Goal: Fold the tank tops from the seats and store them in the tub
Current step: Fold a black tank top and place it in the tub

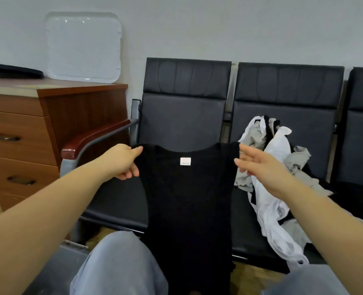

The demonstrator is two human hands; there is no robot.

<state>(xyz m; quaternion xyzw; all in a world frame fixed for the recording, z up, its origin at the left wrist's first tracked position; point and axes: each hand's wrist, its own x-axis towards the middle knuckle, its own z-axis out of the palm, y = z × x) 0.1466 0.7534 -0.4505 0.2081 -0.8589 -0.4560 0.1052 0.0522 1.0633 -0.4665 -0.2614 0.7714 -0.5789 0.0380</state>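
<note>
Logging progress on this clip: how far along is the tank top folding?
Done: nothing visible; no folded tops or tub in view. In hand: the left hand holds a black tank top up by one shoulder, unfolded; the right hand is at the other shoulder, grip unclear. Left: a pile of white, grey and black tops on the seat.

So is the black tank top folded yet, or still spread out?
Still spread. The black tank top hangs full length in front of the seat, label showing, with the left hand pinching one shoulder strap and the right hand at the other.

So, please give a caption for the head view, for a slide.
Both hands hold up a black tank top by its straps before the seats.
</note>
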